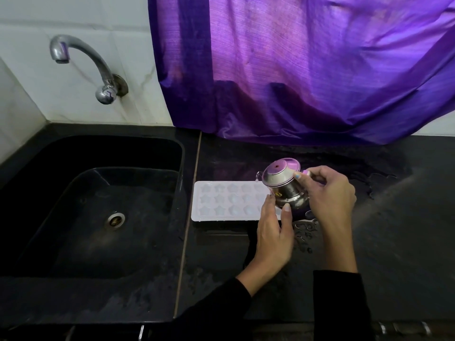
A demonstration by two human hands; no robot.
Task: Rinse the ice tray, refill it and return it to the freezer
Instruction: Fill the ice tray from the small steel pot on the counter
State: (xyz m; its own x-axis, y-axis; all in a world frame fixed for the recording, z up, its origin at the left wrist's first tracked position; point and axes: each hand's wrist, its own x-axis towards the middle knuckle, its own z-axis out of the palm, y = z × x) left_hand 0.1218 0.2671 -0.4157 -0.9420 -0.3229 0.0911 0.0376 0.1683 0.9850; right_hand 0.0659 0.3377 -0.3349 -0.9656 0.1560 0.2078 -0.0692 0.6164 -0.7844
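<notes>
Both hands, the left hand and the right hand, grip the steel pot tilted over the right end of the ice tray, which lies just right of the sink; pour slowly, I think, so each mould fills without overflow.

Both hands, left hand and right hand, tip a small steel pot over a white ice tray lying on a wet black counter beside the sink.
</notes>
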